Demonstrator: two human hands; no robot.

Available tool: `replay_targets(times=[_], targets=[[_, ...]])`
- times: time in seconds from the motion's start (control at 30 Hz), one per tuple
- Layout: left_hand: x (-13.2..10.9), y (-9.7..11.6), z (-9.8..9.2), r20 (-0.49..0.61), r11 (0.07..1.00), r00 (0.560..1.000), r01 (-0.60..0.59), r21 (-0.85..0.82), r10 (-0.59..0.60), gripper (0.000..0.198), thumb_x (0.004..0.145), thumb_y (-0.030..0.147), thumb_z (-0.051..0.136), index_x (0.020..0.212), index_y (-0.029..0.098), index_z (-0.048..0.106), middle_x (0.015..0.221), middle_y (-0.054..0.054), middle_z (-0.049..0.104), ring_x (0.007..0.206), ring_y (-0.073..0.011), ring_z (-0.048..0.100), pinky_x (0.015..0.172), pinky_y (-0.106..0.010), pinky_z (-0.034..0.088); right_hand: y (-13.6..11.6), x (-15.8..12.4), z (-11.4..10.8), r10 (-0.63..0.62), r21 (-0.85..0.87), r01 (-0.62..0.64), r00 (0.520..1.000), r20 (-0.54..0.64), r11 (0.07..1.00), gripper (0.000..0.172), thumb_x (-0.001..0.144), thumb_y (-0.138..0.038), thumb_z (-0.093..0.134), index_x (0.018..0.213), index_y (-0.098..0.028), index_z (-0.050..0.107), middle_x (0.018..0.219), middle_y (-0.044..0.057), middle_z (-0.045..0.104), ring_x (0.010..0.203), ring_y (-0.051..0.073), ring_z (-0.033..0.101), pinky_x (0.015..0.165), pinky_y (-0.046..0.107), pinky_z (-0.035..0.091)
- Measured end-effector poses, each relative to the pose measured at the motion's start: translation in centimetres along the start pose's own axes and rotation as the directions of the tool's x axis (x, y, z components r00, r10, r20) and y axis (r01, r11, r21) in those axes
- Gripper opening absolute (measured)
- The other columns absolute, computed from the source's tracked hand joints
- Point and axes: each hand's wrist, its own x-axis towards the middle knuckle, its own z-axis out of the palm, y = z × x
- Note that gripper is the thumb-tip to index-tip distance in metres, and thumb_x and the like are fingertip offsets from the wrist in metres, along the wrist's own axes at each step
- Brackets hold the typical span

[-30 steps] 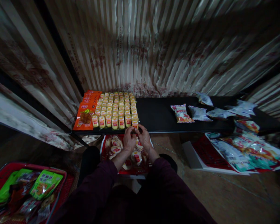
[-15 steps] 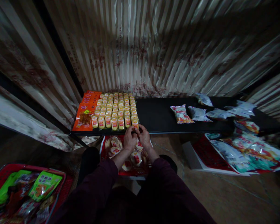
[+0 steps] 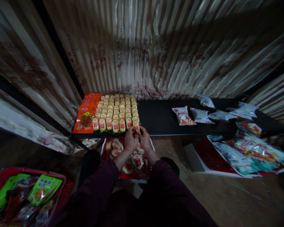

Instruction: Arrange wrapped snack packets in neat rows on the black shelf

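My left hand [image 3: 131, 141] and my right hand [image 3: 145, 140] meet at the front edge of a black shelf [image 3: 156, 118]. Between their closed fingertips is a small yellow wrapped snack cake [image 3: 135, 125] with a red label, standing upright at the right end of the front row. Behind and left of it, many matching snack cakes [image 3: 115, 112] stand in tight rows. Orange snack packets [image 3: 87, 105] overlap along the left side of these rows. Below my wrists, a red basket [image 3: 103, 156] holds more wrapped cakes, partly hidden by my arms.
Pillow-shaped snack bags [image 3: 184, 116] lie scattered on the shelf's right part. On the floor at right, a red basket [image 3: 202, 153] holds larger bags. Another red basket [image 3: 64, 186] with green and dark packets stands lower left. A striped curtain [image 3: 142, 56] hangs behind the shelf.
Both hands stay at the same snack cake with hardly any movement of the fingers. The whole view has shifted very slightly.
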Motion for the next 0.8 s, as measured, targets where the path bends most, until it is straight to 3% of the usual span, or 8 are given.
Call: replay_targets(times=[0.53,0.8], targets=[[0.7,0.3,0.2,0.014,1.0,1.0,-0.01,-0.02,0.01,0.049,0.075,0.015,0.055,0.124,0.02,0.053,0.113,-0.008,0.065,0.093,-0.0186,0.061,0.093,-0.035,0.047,0.0,0.2,0.0,-0.02,-0.007,0.02,1.0,-0.018,1.0,0.045,0.084,-0.054,0.051,0.111,-0.019,0.062,0.104,0.01,0.069,0.098,0.027,0.062,0.09,0.043,0.047],[1.2,0.0,0.2,-0.024,0.995,0.998,-0.055,0.079,0.057,0.049,0.075,0.01,0.051,0.123,0.019,0.056,0.111,-0.011,0.065,0.101,-0.0231,0.061,0.098,-0.042,0.045,0.9,0.9,0.4,-0.113,-0.186,0.104,0.993,-0.037,0.977,0.051,0.084,-0.059,0.047,0.108,-0.018,0.064,0.113,0.013,0.065,0.108,0.029,0.055,0.099,0.048,0.041]])
